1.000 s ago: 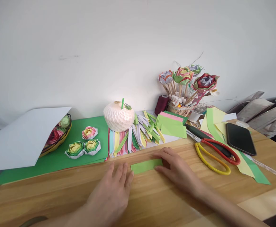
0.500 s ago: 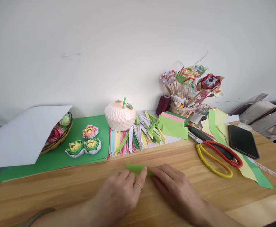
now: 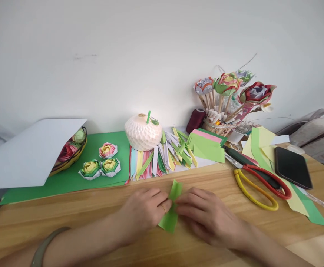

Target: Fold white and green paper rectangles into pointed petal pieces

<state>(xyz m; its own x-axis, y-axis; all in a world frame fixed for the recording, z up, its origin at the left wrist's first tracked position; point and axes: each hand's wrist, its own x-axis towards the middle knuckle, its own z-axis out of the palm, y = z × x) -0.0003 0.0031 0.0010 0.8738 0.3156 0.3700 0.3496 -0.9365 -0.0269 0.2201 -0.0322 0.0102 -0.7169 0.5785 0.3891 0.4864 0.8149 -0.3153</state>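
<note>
A light green paper strip with a lengthwise crease stands slightly open, its long side running away from me on the wooden table. My left hand, with a ring on one finger, is closed on the strip's left edge. On the opposite edge, my right hand pinches the paper with its fingertips; the thumb is partly hidden. Behind the hands lie several folded paper strips in many colours. A stack of green and pink paper rectangles is to their right.
Scissors with red and yellow handles and a black phone lie at the right. A white netted fruit stands at the back. Paper flowers rest on green sheets; others stand in a basket beside a thread spool.
The green strip has turned from lying sideways to pointing away from me, and its fold has opened somewhat. Both hands have shifted to hold its two long edges.
</note>
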